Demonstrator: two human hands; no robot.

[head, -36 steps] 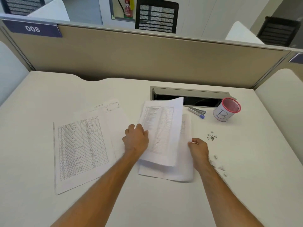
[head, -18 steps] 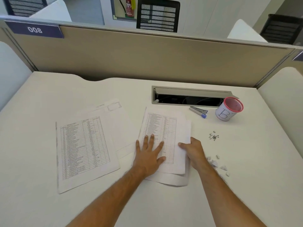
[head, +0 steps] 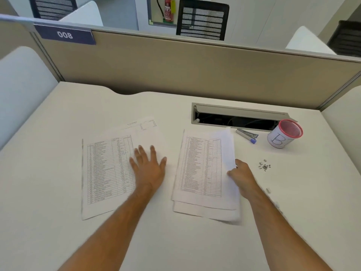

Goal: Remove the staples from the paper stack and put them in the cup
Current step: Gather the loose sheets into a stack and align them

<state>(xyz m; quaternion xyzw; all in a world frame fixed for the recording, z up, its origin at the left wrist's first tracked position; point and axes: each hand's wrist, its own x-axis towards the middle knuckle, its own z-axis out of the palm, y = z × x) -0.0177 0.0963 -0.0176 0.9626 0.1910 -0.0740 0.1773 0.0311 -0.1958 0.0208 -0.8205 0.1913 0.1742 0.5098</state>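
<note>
A stack of printed sheets [head: 201,169] lies in the middle of the white desk. My right hand [head: 242,177] pinches the right edge of its top sheet, which curls upward. My left hand [head: 148,165] lies flat with spread fingers on a second pile of sheets [head: 105,173] to the left. A small heap of pulled staples [head: 264,166] sits on the desk to the right of my right hand. The white cup [head: 284,136] with a red rim and a drawn "B" stands at the back right.
A staple remover with a blue tip [head: 247,134] lies between the stack and the cup. An open cable slot [head: 238,119] runs behind them. Small paper scraps [head: 269,190] lie near my right forearm. A beige partition [head: 195,71] closes the desk's back.
My left hand moved from the middle stack to the left pile, carrying a sheet over. My right hand shifted up the stack's right edge and lifted the top sheet's edge.
</note>
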